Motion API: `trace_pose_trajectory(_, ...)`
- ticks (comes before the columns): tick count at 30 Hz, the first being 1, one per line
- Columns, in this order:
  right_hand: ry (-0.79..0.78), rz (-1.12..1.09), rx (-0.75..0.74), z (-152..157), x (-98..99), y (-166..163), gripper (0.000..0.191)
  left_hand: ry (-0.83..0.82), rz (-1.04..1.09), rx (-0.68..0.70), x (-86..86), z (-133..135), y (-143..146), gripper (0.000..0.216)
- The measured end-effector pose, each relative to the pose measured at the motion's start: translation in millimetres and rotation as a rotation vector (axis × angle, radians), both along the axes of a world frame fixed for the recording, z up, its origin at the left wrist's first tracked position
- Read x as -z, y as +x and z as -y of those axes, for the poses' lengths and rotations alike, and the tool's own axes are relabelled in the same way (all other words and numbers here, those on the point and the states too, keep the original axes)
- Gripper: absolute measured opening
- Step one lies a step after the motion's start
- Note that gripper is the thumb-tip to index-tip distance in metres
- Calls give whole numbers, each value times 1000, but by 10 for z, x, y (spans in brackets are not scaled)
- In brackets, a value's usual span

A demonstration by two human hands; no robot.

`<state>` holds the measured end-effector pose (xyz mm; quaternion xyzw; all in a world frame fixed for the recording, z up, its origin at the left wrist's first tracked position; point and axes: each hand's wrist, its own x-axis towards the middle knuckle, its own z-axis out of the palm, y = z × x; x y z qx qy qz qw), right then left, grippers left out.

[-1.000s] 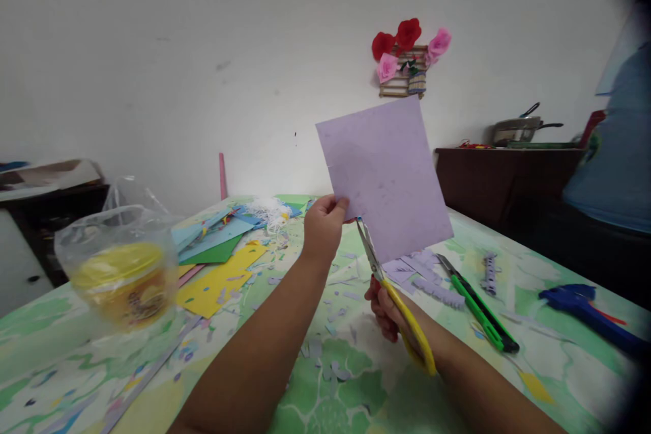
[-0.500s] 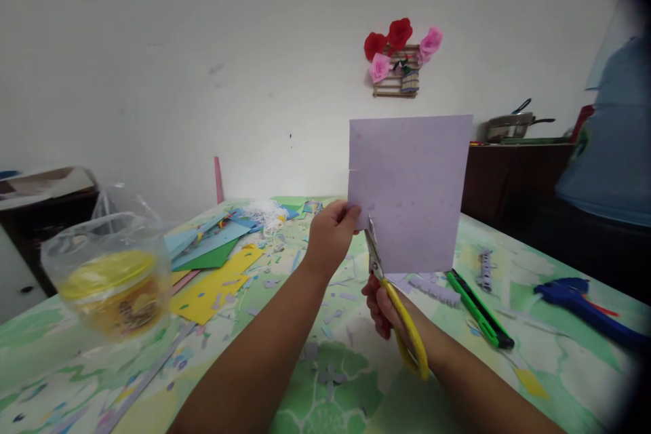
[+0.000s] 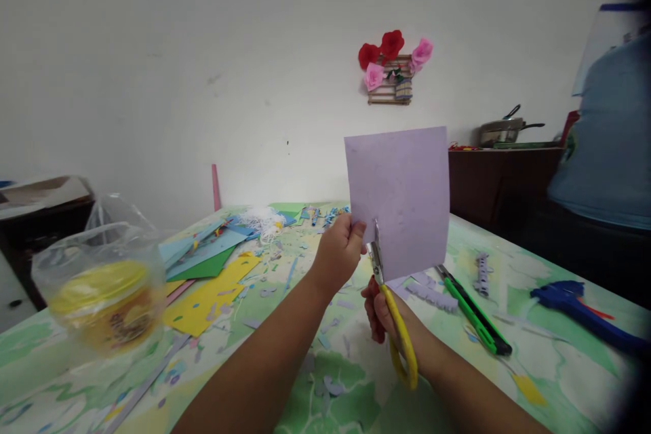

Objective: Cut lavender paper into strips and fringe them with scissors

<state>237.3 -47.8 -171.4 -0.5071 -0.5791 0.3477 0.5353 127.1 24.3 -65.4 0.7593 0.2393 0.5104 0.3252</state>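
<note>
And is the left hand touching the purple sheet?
Touching: head view shows the left hand pinching the purple sheet at its lower-left corner, thumb in front.

Left grip (image 3: pixel 338 255) partly hidden, blue jug (image 3: pixel 607 135) cropped

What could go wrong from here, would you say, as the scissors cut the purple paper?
The scissors have their blades close beside the left hand, so a careless snip might nick a finger. The purple paper is held only near its lower left, so it could swing or bend and spoil the cut. The green knife lies near the right hand, which might knock it.
</note>
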Motion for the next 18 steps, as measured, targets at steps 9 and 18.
trace_pose_trajectory(9,36,123,57,21,-30,0,42,114,-9,21,24,-30,-14,21)
trace_pose_trajectory(18,0,146,82,4,35,-34,44,116,-40,41,34,-50,5,22)
